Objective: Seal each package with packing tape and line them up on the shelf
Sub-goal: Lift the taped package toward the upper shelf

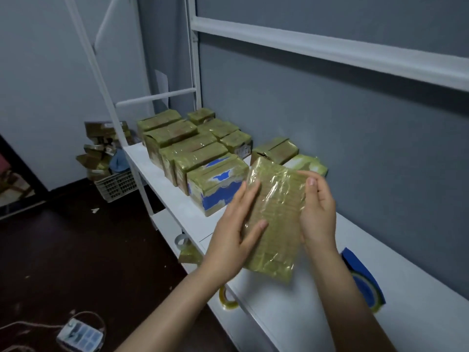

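Two bare arms (172, 316) reach out over the long white shelf (304, 318). They hold a flat brown package wrapped in shiny yellowish tape (275, 219) up in the air, just above the shelf.

The left hand (236, 232) lies against the left side of the package, with its fingers straight and its thumb on the front. The right hand (317, 217) grips the right side, with its thumb on the front and its fingers tucked behind.

The package looks thin and light, and a bit stiff, like card. Its tape skin is smooth and crinkly, so it may slip. Holding both long sides looks like the safest way to carry it.

Further along the shelf, rows of taped boxes (193, 153) stand close together. A blue tape holder (365, 278) rests on the shelf by the right arm.
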